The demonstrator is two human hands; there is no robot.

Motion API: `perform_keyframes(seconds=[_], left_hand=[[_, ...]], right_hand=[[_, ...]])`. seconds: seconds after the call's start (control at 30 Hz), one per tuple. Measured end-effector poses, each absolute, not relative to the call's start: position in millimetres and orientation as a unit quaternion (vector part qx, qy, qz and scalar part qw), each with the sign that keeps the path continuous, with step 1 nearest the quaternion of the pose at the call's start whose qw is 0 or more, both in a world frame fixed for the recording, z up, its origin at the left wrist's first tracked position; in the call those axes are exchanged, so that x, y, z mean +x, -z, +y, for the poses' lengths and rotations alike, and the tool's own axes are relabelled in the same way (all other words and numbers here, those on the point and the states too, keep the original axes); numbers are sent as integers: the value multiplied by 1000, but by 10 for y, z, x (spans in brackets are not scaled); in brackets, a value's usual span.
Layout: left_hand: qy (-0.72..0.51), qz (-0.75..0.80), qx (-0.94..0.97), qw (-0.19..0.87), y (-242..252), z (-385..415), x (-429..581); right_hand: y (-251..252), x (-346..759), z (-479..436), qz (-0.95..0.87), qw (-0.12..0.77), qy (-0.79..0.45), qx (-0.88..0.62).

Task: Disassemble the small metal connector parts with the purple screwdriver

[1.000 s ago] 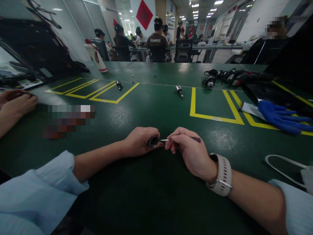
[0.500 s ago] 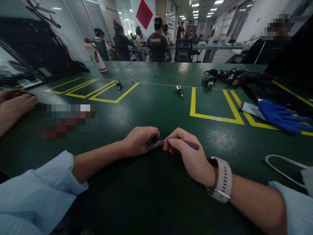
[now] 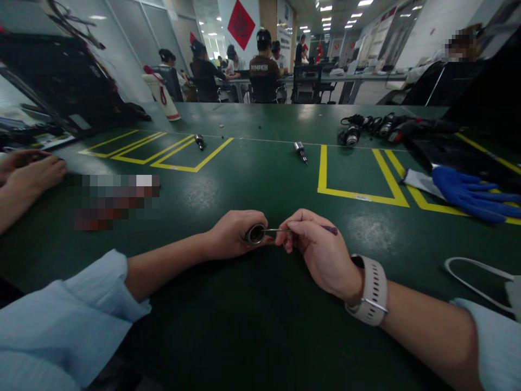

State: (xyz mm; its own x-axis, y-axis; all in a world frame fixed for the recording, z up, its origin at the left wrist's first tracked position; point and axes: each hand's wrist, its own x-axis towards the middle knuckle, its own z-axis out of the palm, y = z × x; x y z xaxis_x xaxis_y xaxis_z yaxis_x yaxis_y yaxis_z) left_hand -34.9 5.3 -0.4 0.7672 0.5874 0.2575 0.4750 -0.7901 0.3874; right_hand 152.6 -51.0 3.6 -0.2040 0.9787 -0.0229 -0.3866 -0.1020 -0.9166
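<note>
My left hand [image 3: 232, 234] is closed around a short hollow metal cylinder [image 3: 255, 234], its dark open end turned toward me and to the right. Between the thumb and fingers of my right hand [image 3: 315, 247] is a slim screwdriver-like tool [image 3: 329, 229] with a purple handle. Its thin metal shaft points left, and the tip reaches the mouth of the cylinder; how deep it goes is hidden. Both hands are low over the green table [image 3: 244, 184], close together. Two small metal parts with narrow tips, one at the left [image 3: 199, 142] and one near the middle [image 3: 300, 152], lie farther back.
Yellow tape [image 3: 362, 197] marks boxes on the table. A blue glove [image 3: 468, 190] and black cabled devices [image 3: 350, 134] lie at right, beside a white cable loop [image 3: 476, 285]. A co-worker's hand [image 3: 35, 171] is at far left. A white container [image 3: 161, 96] stands at the back.
My right hand has shifted slightly right and up with the tool, showing more shaft outside the cylinder. The tool lies flatter. My left hand keeps its hold almost in place.
</note>
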Motion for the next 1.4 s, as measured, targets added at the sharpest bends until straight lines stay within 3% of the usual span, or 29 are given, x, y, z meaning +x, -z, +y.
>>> perform_keyframes(seconds=[0.2,0.4,0.57,0.8,0.97,1.4], left_hand=[[-172,307,927,126,4,45,-342],[-195,286,928,136,-13,24,-339],[-206,276,926,156,-16,28,-338],[-217,313,909,171,-31,34,-336],[-239,307,907,159,-5,53,-338],[-288,323,874,220,-36,45,-338]], right_hand=[[-67,1542,-577,-549,495,-554,-382],[-31,1536,-500,-422,504,-667,-352],[-34,1514,-487,-388,508,-691,-337],[-19,1540,-563,-528,528,-576,-333],[-87,1539,-627,-625,492,-477,-373],[-83,1542,-604,-606,496,-518,-343]])
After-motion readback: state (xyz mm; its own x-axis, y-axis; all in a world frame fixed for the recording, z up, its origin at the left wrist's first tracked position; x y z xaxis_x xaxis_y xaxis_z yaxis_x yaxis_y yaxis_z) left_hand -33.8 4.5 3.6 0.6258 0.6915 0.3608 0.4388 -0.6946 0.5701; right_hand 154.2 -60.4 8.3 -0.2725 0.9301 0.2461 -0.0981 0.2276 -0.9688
